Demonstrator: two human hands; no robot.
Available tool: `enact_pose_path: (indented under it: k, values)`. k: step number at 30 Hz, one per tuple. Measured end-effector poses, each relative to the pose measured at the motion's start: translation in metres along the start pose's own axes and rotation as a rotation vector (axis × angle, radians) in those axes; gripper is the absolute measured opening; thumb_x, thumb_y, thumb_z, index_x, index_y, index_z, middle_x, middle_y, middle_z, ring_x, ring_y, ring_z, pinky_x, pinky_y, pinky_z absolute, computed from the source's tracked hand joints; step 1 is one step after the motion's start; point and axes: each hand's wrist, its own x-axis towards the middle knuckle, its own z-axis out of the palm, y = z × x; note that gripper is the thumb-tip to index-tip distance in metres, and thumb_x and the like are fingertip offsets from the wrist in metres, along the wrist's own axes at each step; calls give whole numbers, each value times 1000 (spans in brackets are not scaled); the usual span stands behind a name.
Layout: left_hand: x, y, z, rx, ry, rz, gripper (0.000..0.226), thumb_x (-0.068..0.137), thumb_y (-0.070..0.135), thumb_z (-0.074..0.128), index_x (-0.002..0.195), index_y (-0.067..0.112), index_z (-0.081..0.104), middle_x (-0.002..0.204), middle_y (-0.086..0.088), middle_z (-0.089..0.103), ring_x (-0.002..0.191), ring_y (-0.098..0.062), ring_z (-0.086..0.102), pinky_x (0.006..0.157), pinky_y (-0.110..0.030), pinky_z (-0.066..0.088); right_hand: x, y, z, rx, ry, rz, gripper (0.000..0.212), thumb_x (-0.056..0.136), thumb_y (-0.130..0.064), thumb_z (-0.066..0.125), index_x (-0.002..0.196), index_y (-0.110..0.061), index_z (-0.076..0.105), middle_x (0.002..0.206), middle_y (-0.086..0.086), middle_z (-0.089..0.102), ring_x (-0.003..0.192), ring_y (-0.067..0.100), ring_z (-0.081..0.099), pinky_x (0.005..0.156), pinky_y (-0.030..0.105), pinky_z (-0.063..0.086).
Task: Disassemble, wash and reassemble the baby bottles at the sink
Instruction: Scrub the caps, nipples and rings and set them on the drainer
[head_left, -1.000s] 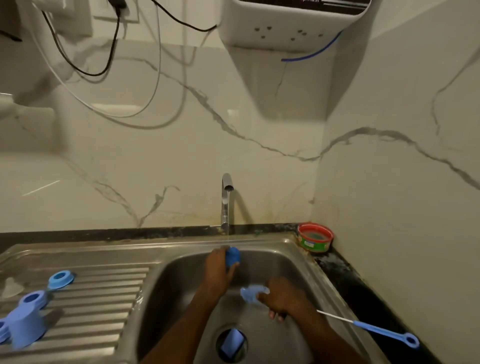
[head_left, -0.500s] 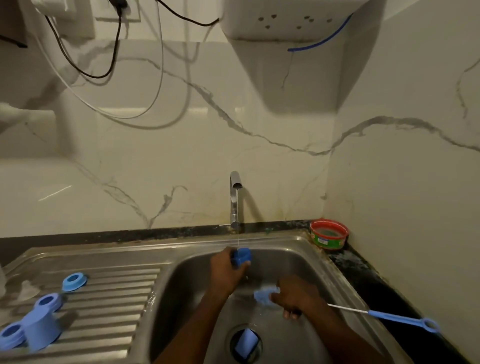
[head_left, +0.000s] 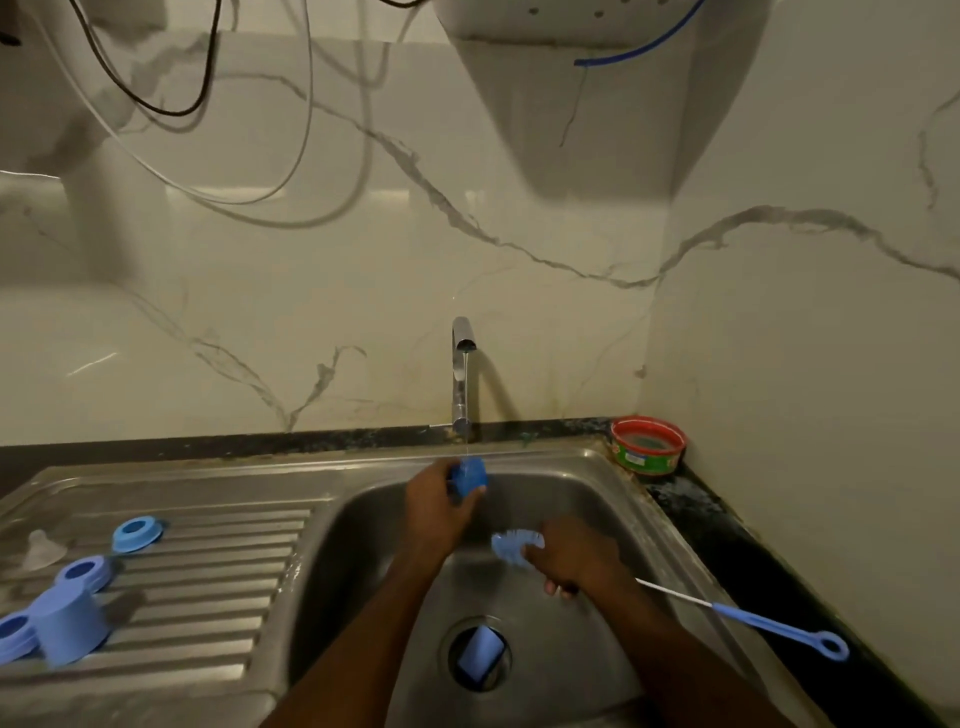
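Rinsing a bottle part under the tap (head_left: 462, 364)

The left hand (head_left: 434, 501) still grips a blue cap (head_left: 468, 475) in the stream; the right hand (head_left: 571, 561), nearer, keeps fingers curled round the brush (head_left: 511, 545).

Probably a home kitchen — steel sink (head_left: 613, 483) with ribbed drainboard (head_left: 208, 561), tap (head_left: 460, 374), marble-look wall (head_left: 311, 312).
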Motion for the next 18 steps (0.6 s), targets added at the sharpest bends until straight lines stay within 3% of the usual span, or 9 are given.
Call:
enact_pose_path:
  k: [3, 6, 10, 13, 18]
  values:
    - [-3, -4, 1, 89, -84, 22, 44, 85, 26, 81, 123, 19, 62, 119, 4, 67, 102, -5, 62, 87, -20, 49, 2, -1, 2, -29, -33, -24, 37, 100, -45, 52, 102, -11, 69, 70, 3, 75, 43, 8, 60, 58, 23, 54]
    - [-1, 6, -2, -27, 63, 22, 44, 86, 27, 80, 125, 19, 61, 112, 11, 61, 102, -7, 62, 90, -26, 52, 4, 0, 2, -11, -53, -13, 37, 100, -44, 53, 103, -11, 68, 71, 4, 75, 44, 9, 61, 59, 25, 57]
    - [-6, 4, -1, 60, -79, -3, 44, 85, 24, 81, 124, 19, 61, 119, 3, 66, 109, -11, 65, 94, -29, 54, 5, 0, 2, -15, -59, -10, 36, 100, -43, 53, 111, -11, 67, 74, 5, 75, 43, 8, 60, 58, 24, 56]
    - [-4, 5, -5, -12, 52, -20, 44, 86, 28, 79, 125, 19, 60, 114, 10, 61, 107, -8, 62, 94, -27, 52, 8, 2, 5, 3, -65, 13, 38, 99, -46, 56, 111, -11, 67, 77, 5, 76, 46, 8, 62, 53, 20, 53]
    - [-13, -8, -6, 222, -197, -82, 52, 85, 23, 81, 131, 16, 59, 132, -3, 60, 121, -16, 58, 100, -23, 47, 12, 5, 6, -19, -48, 21, 42, 99, -49, 54, 116, -13, 66, 75, 3, 76, 48, 8, 63, 56, 20, 55]
